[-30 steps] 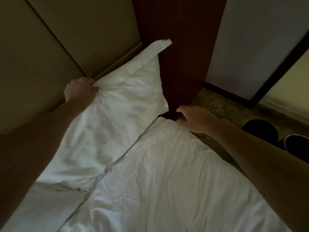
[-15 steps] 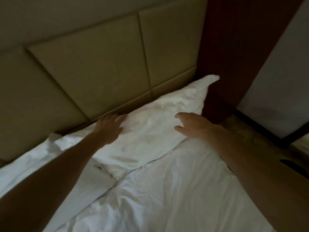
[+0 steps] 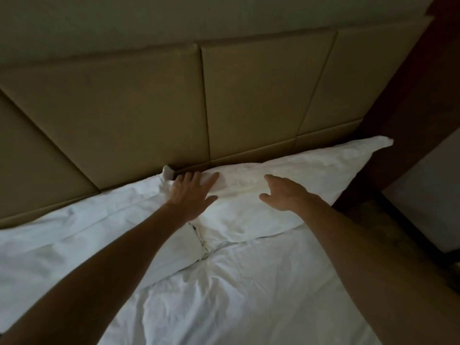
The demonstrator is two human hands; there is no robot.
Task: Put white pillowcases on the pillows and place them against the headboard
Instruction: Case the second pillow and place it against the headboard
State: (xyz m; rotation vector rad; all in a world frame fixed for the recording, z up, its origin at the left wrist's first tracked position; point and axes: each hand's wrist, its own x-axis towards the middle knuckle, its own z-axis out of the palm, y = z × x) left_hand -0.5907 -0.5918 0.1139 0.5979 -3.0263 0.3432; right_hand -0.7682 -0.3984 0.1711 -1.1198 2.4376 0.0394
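Observation:
A pillow in a white pillowcase lies along the base of the tan padded headboard at the right end of the bed. My left hand rests flat on the pillow's left end, fingers spread. My right hand lies palm down on the pillow's middle, fingers apart, holding nothing. A second white pillow lies to the left along the headboard, partly under my left forearm.
A white duvet covers the bed in front of the pillows. A dark red-brown wooden panel stands at the headboard's right end. Beyond the bed's right edge is patterned floor and a pale wall.
My left hand let go of the pillow's corner; the pillow now lies flat against the headboard. Both hands have moved onto its top, and my view has swung left toward the headboard.

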